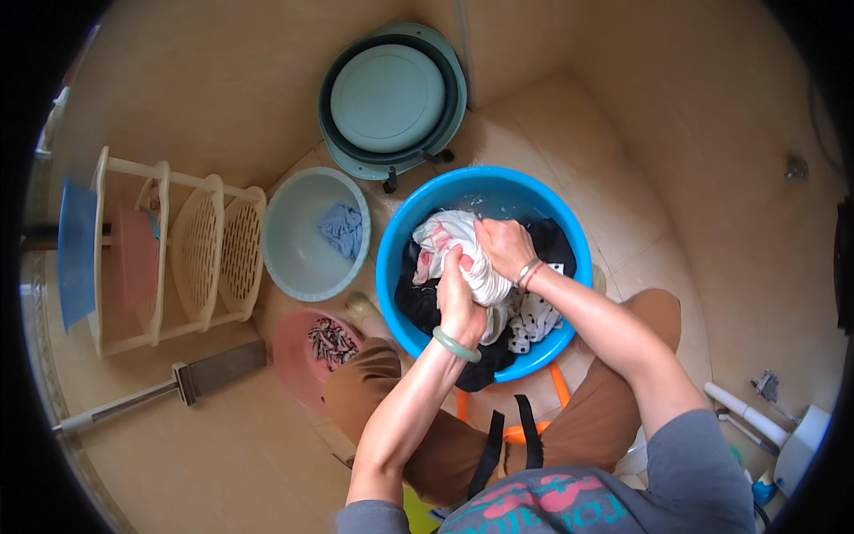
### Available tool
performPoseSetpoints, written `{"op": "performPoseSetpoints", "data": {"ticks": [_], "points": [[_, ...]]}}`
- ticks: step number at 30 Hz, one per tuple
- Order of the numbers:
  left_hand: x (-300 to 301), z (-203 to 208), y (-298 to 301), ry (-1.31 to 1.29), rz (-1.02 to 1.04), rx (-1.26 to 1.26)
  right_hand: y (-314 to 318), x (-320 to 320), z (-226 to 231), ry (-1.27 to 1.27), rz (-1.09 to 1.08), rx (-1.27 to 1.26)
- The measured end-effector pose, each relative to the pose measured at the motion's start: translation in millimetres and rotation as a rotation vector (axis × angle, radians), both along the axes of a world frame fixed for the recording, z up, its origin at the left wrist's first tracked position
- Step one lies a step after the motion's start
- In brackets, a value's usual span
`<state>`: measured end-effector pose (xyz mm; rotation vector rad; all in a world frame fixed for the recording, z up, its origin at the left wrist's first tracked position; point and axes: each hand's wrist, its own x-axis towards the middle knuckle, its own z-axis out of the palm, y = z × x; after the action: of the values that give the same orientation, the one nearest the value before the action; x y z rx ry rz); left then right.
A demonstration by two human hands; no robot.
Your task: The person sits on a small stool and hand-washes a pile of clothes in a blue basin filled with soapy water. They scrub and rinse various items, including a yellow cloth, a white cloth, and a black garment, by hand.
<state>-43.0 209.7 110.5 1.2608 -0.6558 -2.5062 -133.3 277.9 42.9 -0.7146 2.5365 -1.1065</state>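
Observation:
White cloth with pink patches (482,278) is bunched up between my two hands, above a large blue basin (389,267). My left hand (458,298), a pale green bangle at its wrist, is wrapped round the cloth's near left side. On the upper right, my right hand (505,247) grips the same cloth in a closed fist; a bracelet circles that wrist. Beneath lie black clothes (416,307) and a white piece with black dots (536,316). Some black fabric hangs over the basin's near rim. Water shows at the far side of the basin.
Left of the basin stand a pale basin (289,254) holding a blue cloth (342,230) and a pink basin (294,356) with patterned fabric. A folded grey-green tub (389,98) leans at the back wall. A cream rack (209,254) and flat mop (222,369) are farther left.

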Motion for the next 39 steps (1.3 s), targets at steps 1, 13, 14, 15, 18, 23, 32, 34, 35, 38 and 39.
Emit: {"op": "performPoseSetpoints", "data": {"ticks": [1, 13, 14, 15, 18, 23, 32, 34, 35, 38, 39], "points": [[6.9, -10.6, -16.9, 0.012, -0.141, -0.110, -0.1, -6.6, 6.2, -0.071, 0.027, 0.001], [22.0, 34.6, -53.7, 0.069, -0.569, -1.087, 12.3, -18.6, 83.9, -0.078, 0.529, -0.462], [22.2, 41.1, -55.9, 0.105, -0.492, -1.118, 16.6, -13.5, 80.2, 0.011, 0.535, -0.213], [22.5, 47.9, -58.3, 0.146, -0.416, -1.145, 18.7, -6.6, 66.8, 0.061, 0.500, -0.131], [27.1, 77.3, -58.7, 0.271, -0.372, -0.956, 17.1, -1.7, 34.1, 0.177, 0.443, -0.048], [43.3, 90.2, -91.9, 0.387, -0.197, -0.643, 23.0, -31.1, 23.9, -0.042, 0.400, -0.290], [48.1, 33.8, -115.2, 0.356, -0.117, -0.686, 29.7, -23.1, 148.3, -0.731, 0.112, -1.123], [44.9, 26.6, -105.9, 0.420, -0.033, -0.237, 23.2, -23.3, 145.3, -0.707, 0.037, -0.957], [42.7, 23.2, -96.3, 0.479, -0.096, -0.048, 20.6, -23.3, 137.9, -0.694, -0.001, -0.876], [26.4, 0.4, -58.4, 0.536, -0.190, 0.199, 8.6, 28.0, 103.0, -0.023, 0.436, -0.549], [24.8, -1.2, -51.7, 0.405, -0.320, 0.250, 10.5, 47.1, 101.1, 0.030, 0.568, -0.514]]}}
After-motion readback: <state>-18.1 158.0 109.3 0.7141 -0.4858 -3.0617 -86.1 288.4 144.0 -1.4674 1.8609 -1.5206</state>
